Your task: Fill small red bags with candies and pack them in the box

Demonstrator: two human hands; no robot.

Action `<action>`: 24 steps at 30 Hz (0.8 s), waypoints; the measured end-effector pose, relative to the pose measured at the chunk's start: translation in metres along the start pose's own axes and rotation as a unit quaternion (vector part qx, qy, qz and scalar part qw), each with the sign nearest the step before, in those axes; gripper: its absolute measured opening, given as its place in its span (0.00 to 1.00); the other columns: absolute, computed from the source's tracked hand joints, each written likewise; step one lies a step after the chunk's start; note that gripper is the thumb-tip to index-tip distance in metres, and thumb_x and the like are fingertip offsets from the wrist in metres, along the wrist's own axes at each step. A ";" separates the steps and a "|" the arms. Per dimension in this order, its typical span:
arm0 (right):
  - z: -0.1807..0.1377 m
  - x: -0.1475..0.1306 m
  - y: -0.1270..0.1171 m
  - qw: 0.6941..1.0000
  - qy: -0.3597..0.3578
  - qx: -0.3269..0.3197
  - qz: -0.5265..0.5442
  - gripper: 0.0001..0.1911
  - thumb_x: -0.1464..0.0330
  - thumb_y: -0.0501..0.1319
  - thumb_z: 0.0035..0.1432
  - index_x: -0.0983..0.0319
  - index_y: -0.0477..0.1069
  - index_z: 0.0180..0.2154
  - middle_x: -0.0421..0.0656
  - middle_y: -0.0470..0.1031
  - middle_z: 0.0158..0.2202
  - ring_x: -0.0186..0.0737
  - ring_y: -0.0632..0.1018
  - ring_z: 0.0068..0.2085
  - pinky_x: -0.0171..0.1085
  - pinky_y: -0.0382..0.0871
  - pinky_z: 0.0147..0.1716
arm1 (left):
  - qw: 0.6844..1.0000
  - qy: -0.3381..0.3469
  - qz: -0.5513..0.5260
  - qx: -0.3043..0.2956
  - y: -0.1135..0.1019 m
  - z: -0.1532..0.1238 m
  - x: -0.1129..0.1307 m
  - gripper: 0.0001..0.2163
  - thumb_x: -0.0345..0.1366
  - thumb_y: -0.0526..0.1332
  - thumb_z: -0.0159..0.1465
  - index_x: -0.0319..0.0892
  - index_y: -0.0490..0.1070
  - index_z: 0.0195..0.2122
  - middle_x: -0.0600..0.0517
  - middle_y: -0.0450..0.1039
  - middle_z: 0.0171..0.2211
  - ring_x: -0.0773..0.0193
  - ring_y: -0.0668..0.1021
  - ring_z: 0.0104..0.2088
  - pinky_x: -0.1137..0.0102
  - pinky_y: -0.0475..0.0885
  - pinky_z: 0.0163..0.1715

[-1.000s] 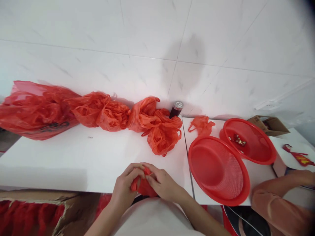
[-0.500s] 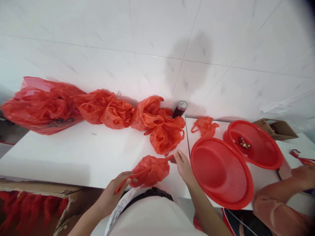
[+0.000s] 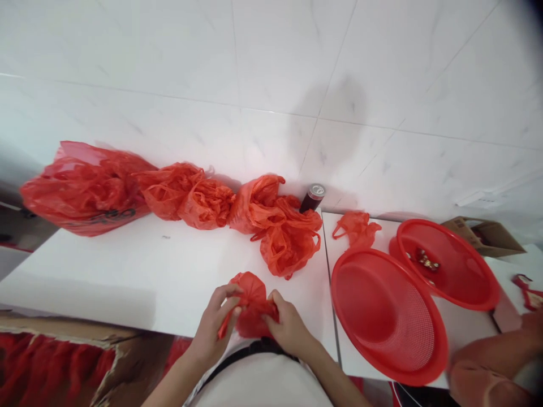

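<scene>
A red plastic bag (image 3: 251, 282), bunched up at its neck, lies at the table's front edge close to my body. My left hand (image 3: 218, 319) pinches the bag from the left, and a twisted red end pokes out below its fingers. From the right, my right hand (image 3: 286, 322) grips the gathered plastic between thumb and fingers. Both hands are close together over the bag, and its contents are hidden. Just beyond them stands another red plastic bag (image 3: 288, 249) with loop handles, among several similar bags along the wall.
A dark can (image 3: 313, 198) stands by the wall. To the right are an empty-looking red basket (image 3: 382, 316), a red basin (image 3: 458, 260) with small shiny pieces, a flat red bag (image 3: 357, 229) and a cardboard box (image 3: 487, 236). A co-worker's arm (image 3: 496, 356) reaches in at lower right.
My hands have come together over the bag from its two stretched-out ends. The bag now looks more compact, its ends drawn to the middle. The view has shifted slightly.
</scene>
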State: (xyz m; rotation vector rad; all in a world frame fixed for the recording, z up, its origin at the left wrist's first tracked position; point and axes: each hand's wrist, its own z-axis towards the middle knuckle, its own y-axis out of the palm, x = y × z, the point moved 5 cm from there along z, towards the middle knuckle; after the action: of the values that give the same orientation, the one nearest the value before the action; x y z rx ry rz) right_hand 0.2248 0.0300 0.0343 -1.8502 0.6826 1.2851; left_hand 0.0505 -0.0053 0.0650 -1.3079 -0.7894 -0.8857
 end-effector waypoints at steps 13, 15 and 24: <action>0.007 0.037 -0.014 0.986 0.009 0.165 -0.021 0.10 0.76 0.49 0.47 0.56 0.55 0.31 0.38 0.69 0.27 0.39 0.71 0.28 0.36 0.63 0.31 | 0.979 -0.131 0.141 -0.069 0.021 0.007 -0.047 0.14 0.44 0.42 0.70 0.47 0.58 0.30 0.57 0.64 0.19 0.62 0.70 0.21 0.71 0.63 0.27; 0.006 0.046 -0.019 0.983 0.016 0.179 -0.043 0.10 0.76 0.48 0.47 0.55 0.52 0.30 0.36 0.64 0.23 0.39 0.67 0.25 0.35 0.60 0.28 | 0.972 -0.174 0.135 -0.075 0.021 0.001 -0.052 0.15 0.46 0.41 0.70 0.48 0.57 0.30 0.58 0.61 0.18 0.62 0.69 0.21 0.71 0.62 0.27; -0.002 0.061 -0.022 0.973 0.049 0.210 -0.079 0.09 0.74 0.49 0.46 0.55 0.50 0.29 0.33 0.57 0.20 0.37 0.64 0.22 0.34 0.55 0.24 | 0.959 -0.261 0.090 -0.070 0.026 -0.028 -0.062 0.16 0.48 0.44 0.69 0.48 0.60 0.28 0.56 0.68 0.21 0.62 0.73 0.25 0.71 0.65 0.29</action>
State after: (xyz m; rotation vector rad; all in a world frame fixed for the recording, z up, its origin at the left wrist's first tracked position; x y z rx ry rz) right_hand 0.2639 0.0403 -0.0164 -1.5884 0.7746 0.8723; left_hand 0.0449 -0.0259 -0.0048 -1.7430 -1.0060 -0.4550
